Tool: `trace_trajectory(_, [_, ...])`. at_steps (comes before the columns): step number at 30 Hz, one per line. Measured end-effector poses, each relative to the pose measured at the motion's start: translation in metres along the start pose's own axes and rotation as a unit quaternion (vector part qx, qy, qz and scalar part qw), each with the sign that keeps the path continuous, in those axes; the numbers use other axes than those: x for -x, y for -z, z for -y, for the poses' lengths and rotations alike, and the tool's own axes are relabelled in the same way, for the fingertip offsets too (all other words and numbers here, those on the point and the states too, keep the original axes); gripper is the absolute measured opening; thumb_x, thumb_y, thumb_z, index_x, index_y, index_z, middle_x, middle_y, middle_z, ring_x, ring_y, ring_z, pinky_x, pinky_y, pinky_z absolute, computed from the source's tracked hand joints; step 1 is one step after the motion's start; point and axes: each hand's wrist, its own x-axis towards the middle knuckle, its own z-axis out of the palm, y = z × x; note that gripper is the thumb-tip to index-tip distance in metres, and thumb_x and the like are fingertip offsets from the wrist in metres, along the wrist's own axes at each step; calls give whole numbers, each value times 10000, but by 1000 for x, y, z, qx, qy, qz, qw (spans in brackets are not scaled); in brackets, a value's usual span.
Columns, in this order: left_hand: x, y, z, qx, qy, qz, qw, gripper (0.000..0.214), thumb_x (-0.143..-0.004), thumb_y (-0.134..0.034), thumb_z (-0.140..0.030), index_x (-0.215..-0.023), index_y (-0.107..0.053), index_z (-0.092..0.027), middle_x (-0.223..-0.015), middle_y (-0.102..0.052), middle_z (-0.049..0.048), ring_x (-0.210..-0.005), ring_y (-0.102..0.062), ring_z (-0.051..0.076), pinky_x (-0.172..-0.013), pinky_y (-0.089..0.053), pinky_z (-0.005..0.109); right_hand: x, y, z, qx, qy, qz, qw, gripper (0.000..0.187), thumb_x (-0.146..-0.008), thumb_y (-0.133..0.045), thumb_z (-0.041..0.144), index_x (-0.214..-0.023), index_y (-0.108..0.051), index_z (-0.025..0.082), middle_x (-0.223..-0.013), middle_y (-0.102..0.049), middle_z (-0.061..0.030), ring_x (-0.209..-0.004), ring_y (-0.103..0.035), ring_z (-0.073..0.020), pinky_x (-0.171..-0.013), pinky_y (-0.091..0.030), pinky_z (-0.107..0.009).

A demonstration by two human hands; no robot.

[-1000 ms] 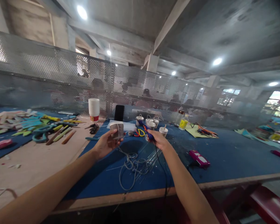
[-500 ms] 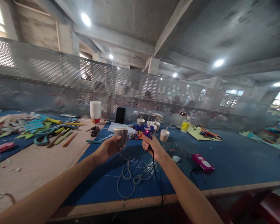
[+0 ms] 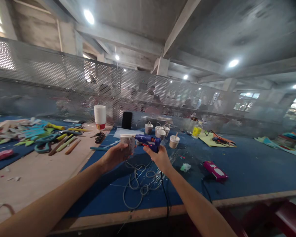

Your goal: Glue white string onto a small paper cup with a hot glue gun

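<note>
My left hand (image 3: 115,154) is wrapped round a paper cup (image 3: 129,144) that looks covered in grey cord, held upright above the blue mat. In my right hand (image 3: 160,157) is a blue hot glue gun (image 3: 148,139) with a small red light. Its nozzle points left and reaches the cup near the rim; whether it touches I cannot tell. Below both hands lies a loose grey cord (image 3: 133,207) in loops, beside a scatter of thin clear sticks (image 3: 160,179). Behind the gun stand several small cups (image 3: 149,128) with loop handles, and another cup (image 3: 174,142) holding a stick.
At the back stand a stack of white paper cups (image 3: 100,115), a black phone (image 3: 127,120) and a yellow-labelled bottle (image 3: 196,131). Scissors (image 3: 43,146) and craft tools lie left. A magenta box (image 3: 215,171) sits right. A perforated metal screen (image 3: 143,89) borders the table.
The glue gun has turned and come left and slightly down, bringing its nozzle to the cup's rim. My left hand keeps the cup in nearly the same place.
</note>
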Motion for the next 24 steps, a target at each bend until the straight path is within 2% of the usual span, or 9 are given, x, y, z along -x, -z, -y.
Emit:
trace_trajectory(5, [1,1,1,-11,-6,8,1000,290,-852,-662,-232,-1130,-704,-160,-1070,-760,85,-831,-704,202,-729,-546,295,2,-2,-3,81,74,-22,994,352,-857,-673,522,-912,-770,188,-782,-735,-35,-734,-669,-211,-704,-502,-298])
trace_trajectory(12, [0,4,2,-17,-10,22,1000,312,-852,-671,-231,-1154,-692,-157,-1120,-744,101,-854,-702,204,-763,-543,306,2,-3,-7,181,77,-40,980,312,-875,-662,508,-961,-768,228,-723,-725,-47,-689,-677,-239,-666,-495,-309])
trace_trajectory(17, [0,4,3,-26,-14,24,999,324,-860,-670,-247,-1174,-690,-171,-1151,-735,103,-873,-702,213,-786,-536,317,1,-2,-10,195,102,-42,975,316,-893,-649,501,-1017,-764,234,-789,-746,-61,-709,-690,-239,-683,-492,-309])
trace_trajectory(24, [-1,4,3,-23,-7,10,1000,303,-845,-681,-227,-1142,-689,-167,-1072,-750,89,-848,-711,215,-771,-539,318,3,-2,-9,222,116,-37,968,326,-910,-633,494,-1053,-755,227,-868,-762,-79,-751,-711,-247,-691,-488,-303])
